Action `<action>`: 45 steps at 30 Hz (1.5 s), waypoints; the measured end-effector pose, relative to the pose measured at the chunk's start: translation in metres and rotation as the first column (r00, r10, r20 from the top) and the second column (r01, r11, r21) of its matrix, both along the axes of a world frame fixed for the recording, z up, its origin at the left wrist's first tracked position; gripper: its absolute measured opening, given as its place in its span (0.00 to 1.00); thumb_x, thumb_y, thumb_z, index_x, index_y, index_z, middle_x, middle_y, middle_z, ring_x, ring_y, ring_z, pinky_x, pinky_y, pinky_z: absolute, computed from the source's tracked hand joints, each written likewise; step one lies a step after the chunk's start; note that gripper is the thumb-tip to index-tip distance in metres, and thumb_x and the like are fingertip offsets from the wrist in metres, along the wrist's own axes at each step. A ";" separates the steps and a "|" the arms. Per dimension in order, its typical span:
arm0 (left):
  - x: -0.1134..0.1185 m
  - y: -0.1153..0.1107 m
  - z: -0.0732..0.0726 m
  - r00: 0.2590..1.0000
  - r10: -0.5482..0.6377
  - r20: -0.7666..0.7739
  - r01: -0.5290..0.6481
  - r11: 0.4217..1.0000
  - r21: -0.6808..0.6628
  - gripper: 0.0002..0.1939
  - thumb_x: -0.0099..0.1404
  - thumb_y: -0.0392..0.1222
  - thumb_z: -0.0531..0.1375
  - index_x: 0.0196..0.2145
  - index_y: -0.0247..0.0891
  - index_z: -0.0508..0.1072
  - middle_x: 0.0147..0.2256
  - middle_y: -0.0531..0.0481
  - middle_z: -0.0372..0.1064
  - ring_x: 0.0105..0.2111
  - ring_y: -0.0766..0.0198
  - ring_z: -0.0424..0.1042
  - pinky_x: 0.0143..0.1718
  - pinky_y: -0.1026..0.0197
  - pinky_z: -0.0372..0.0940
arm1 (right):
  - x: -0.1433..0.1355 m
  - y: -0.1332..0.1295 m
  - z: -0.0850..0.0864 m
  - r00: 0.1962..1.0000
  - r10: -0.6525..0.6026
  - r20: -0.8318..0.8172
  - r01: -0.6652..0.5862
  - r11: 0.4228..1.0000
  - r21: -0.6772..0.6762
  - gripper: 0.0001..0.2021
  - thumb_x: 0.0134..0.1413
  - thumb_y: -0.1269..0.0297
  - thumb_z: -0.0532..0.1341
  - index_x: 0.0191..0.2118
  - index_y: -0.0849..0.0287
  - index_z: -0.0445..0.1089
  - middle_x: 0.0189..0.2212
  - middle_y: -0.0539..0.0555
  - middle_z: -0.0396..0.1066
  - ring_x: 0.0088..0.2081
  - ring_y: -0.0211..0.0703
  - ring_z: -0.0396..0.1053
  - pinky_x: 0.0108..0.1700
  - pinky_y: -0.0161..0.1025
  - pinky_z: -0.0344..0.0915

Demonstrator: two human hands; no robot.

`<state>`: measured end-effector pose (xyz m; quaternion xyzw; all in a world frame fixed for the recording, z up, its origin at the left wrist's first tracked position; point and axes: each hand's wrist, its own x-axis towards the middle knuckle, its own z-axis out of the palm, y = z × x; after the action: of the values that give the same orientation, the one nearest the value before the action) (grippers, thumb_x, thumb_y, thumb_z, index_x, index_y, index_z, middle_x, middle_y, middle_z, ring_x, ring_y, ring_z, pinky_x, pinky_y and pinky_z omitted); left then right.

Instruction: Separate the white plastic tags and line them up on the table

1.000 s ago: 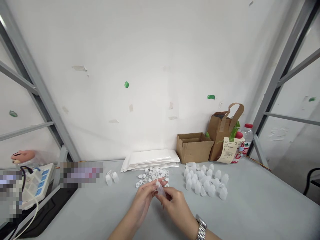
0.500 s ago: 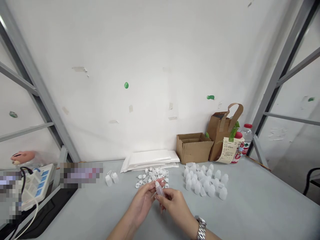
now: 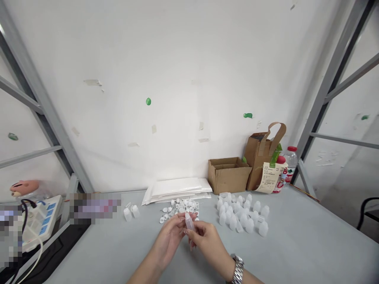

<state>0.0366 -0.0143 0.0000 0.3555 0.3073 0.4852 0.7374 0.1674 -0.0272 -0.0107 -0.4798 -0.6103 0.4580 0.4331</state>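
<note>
Both my hands meet over the grey table, just in front of a pile of small white caps. My right hand, with a metal watch at its wrist, grips a small translucent plastic bottle that stands tilted between the fingers. My left hand pinches the bottle's top end from the left. Whether a cap sits on the tip is too small to tell. To the right lies a cluster of several translucent bottles. Two more bottles stand apart at the left.
A stack of white bags lies by the wall. A small open cardboard box, a brown paper bag and red-capped drink bottles stand at the back right. A power strip with cables sits far left. Grey metal frame posts flank the table.
The bottle has risen slightly and come a little more upright between my hands. The view has shifted a little; the hands stay in the same place.
</note>
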 end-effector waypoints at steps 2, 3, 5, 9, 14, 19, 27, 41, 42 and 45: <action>0.000 -0.001 0.003 1.000 0.002 -0.025 -0.001 1.000 0.012 0.10 0.54 0.39 0.58 0.34 0.34 0.73 0.43 0.41 0.72 0.43 0.52 0.69 0.38 0.57 0.62 | 0.001 0.000 -0.001 0.999 -0.039 0.037 0.038 0.999 0.032 0.13 0.49 0.57 0.58 0.24 0.62 0.68 0.17 0.47 0.64 0.21 0.36 0.62 0.25 0.32 0.58; 0.000 -0.002 0.004 0.999 0.003 -0.036 -0.002 1.000 0.016 0.11 0.53 0.40 0.58 0.34 0.33 0.73 0.43 0.41 0.72 0.44 0.52 0.68 0.39 0.57 0.62 | 0.001 -0.001 -0.001 0.996 -0.059 0.061 0.056 0.997 0.053 0.12 0.49 0.58 0.58 0.24 0.62 0.67 0.17 0.48 0.65 0.21 0.36 0.62 0.25 0.32 0.58; 0.001 -0.003 0.006 0.999 0.004 -0.045 -0.004 1.000 0.012 0.11 0.53 0.41 0.59 0.34 0.34 0.74 0.43 0.41 0.72 0.45 0.51 0.68 0.42 0.56 0.61 | 0.001 -0.002 -0.001 0.990 -0.092 0.110 0.081 0.992 0.096 0.11 0.49 0.59 0.57 0.24 0.62 0.67 0.18 0.48 0.66 0.22 0.36 0.61 0.26 0.32 0.57; 0.002 -0.003 0.005 1.000 -0.001 -0.012 0.000 1.000 -0.006 0.11 0.52 0.40 0.59 0.34 0.35 0.73 0.42 0.42 0.73 0.46 0.52 0.67 0.46 0.55 0.59 | 0.001 -0.004 -0.001 0.980 -0.110 0.167 0.084 0.984 0.156 0.11 0.50 0.59 0.57 0.24 0.61 0.67 0.18 0.48 0.66 0.23 0.36 0.60 0.27 0.32 0.56; 0.001 -0.002 0.001 0.999 -0.026 0.031 0.027 0.999 -0.043 0.11 0.54 0.40 0.57 0.36 0.36 0.71 0.39 0.44 0.73 0.45 0.54 0.68 0.44 0.56 0.59 | 0.002 -0.004 0.000 0.976 -0.109 0.188 0.076 0.982 0.175 0.12 0.51 0.59 0.56 0.24 0.61 0.67 0.19 0.49 0.66 0.24 0.37 0.60 0.28 0.32 0.56; 0.000 -0.002 -0.001 0.995 -0.041 0.091 0.049 0.995 -0.086 0.09 0.55 0.38 0.56 0.35 0.35 0.70 0.37 0.45 0.73 0.43 0.56 0.69 0.43 0.58 0.59 | 0.001 -0.005 0.002 0.983 -0.083 0.164 0.059 0.987 0.148 0.11 0.51 0.60 0.55 0.24 0.61 0.67 0.19 0.48 0.65 0.24 0.36 0.60 0.27 0.32 0.55; 0.001 -0.003 0.000 0.990 -0.023 0.140 0.037 0.994 -0.102 0.09 0.54 0.36 0.58 0.35 0.37 0.67 0.38 0.46 0.72 0.38 0.59 0.71 0.39 0.59 0.60 | 0.000 -0.007 0.007 0.987 -0.065 0.144 0.046 0.990 0.130 0.11 0.51 0.61 0.56 0.24 0.61 0.67 0.19 0.48 0.63 0.24 0.36 0.60 0.28 0.32 0.55; 0.002 -0.006 0.004 0.996 0.031 0.084 -0.025 0.996 -0.082 0.10 0.52 0.33 0.59 0.33 0.37 0.65 0.34 0.48 0.73 0.38 0.57 0.71 0.40 0.57 0.61 | 0.001 -0.009 0.000 0.962 -0.093 0.258 0.033 0.973 0.226 0.10 0.54 0.62 0.54 0.29 0.60 0.69 0.24 0.50 0.68 0.27 0.38 0.62 0.30 0.32 0.57; 0.003 -0.006 0.005 0.996 0.034 0.081 -0.027 0.996 -0.083 0.10 0.51 0.33 0.60 0.33 0.38 0.64 0.33 0.48 0.73 0.37 0.57 0.71 0.40 0.58 0.61 | 0.001 -0.009 0.000 0.960 -0.095 0.262 0.034 0.973 0.229 0.10 0.54 0.62 0.54 0.29 0.60 0.69 0.24 0.50 0.68 0.27 0.38 0.62 0.30 0.32 0.57; 0.004 -0.006 0.006 0.996 0.047 0.070 -0.041 0.995 -0.087 0.10 0.50 0.33 0.60 0.32 0.38 0.65 0.32 0.49 0.73 0.36 0.58 0.72 0.39 0.58 0.61 | 0.001 -0.009 -0.001 0.953 -0.108 0.283 0.039 0.970 0.239 0.10 0.54 0.62 0.54 0.28 0.60 0.68 0.24 0.51 0.68 0.27 0.39 0.62 0.30 0.33 0.57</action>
<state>0.0410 -0.0202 0.0058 0.2989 0.3087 0.5001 0.7518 0.1686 -0.0359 -0.0115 -0.5117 -0.6984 0.2911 0.4071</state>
